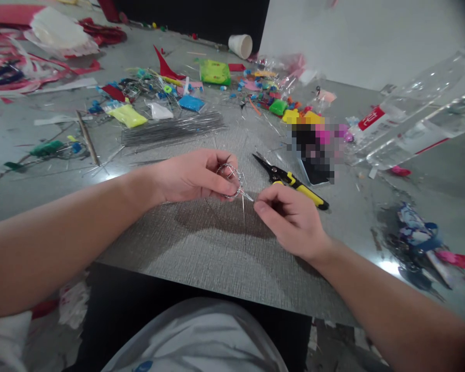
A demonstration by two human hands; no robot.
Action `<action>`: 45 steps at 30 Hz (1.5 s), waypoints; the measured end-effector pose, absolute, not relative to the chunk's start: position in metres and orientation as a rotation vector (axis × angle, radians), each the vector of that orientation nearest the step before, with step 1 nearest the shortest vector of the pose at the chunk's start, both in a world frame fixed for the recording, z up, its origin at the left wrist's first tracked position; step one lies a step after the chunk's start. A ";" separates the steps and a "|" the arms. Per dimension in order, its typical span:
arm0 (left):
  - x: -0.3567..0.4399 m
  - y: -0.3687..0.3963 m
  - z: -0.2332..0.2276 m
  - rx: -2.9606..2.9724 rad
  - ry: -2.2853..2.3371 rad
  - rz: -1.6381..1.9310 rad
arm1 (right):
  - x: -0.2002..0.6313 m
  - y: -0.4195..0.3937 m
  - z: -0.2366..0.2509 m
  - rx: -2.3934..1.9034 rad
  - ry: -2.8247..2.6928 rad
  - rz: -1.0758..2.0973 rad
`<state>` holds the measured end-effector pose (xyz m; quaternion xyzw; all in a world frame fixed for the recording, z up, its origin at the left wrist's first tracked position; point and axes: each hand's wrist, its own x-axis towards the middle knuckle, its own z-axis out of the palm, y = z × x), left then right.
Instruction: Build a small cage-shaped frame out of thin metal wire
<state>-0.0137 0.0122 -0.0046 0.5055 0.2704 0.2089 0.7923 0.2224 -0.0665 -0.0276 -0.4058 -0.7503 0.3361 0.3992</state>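
Head view, only view. Grey textured table (217, 258) fills most of the frame; a person's two bare forearms come in from lower left and lower right and meet near centre.

Left hand (189, 175), just left of centre: fingers curled together, thumb and fingertips pinched on a small coil of thin silver wire (230, 181). The coil sits at the fingertips, held just above the table surface, at frame centre.

Right hand (290, 219), right of centre and a little lower: fingers folded in, thumb and forefinger closed on the free end of the same wire, which runs from the coil toward this hand. The fingertips of the two hands are near one another but apart. One stray strand points downward from the coil.

Just beyond the right hand, touching neither hand: wire cutters (290, 181) with black and yellow handles, lying flat, tips pointing to the upper left.

Further back, left of centre: bundle of straight wire lengths (174, 129) lying on the table. Behind it, a scatter of coloured beads and small packets (256, 93). White paper cup (240, 45) on its side, top centre. Clear plastic bottles (414, 124) lying at upper right. Red paper scraps (42, 67) at upper left.
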 end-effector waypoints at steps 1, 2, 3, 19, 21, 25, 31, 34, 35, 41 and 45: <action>-0.014 0.013 -0.005 1.097 0.582 0.455 | 0.223 -0.067 -0.028 -1.035 -1.896 0.843; -0.015 0.013 -0.005 1.106 0.581 0.459 | 0.223 -0.067 -0.028 -1.041 -1.895 0.838; -0.015 0.013 -0.006 1.112 0.580 0.459 | 0.223 -0.067 -0.028 -1.044 -1.893 0.838; -0.013 0.010 -0.003 1.089 0.521 0.453 | 0.221 -0.069 -0.024 -1.016 -1.807 0.955; -0.014 0.010 -0.004 1.096 0.496 0.463 | 0.221 -0.069 -0.024 -1.017 -1.803 0.962; -0.015 0.011 -0.004 1.106 0.488 0.459 | 0.221 -0.070 -0.023 -1.029 -1.811 0.964; -0.015 0.009 -0.003 1.133 0.524 0.473 | 0.221 -0.071 -0.022 -1.020 -1.839 0.961; -0.013 0.008 -0.002 1.149 0.575 0.485 | 0.220 -0.071 -0.020 -1.029 -1.846 0.953; -0.013 0.008 -0.001 1.156 0.596 0.485 | 0.220 -0.071 -0.020 -1.037 -1.850 0.947; -0.011 0.005 0.002 1.201 0.650 0.507 | 0.220 -0.072 -0.020 -1.042 -1.849 0.945; -0.011 0.005 0.002 1.218 0.657 0.522 | 0.220 -0.071 -0.021 -1.039 -1.842 0.954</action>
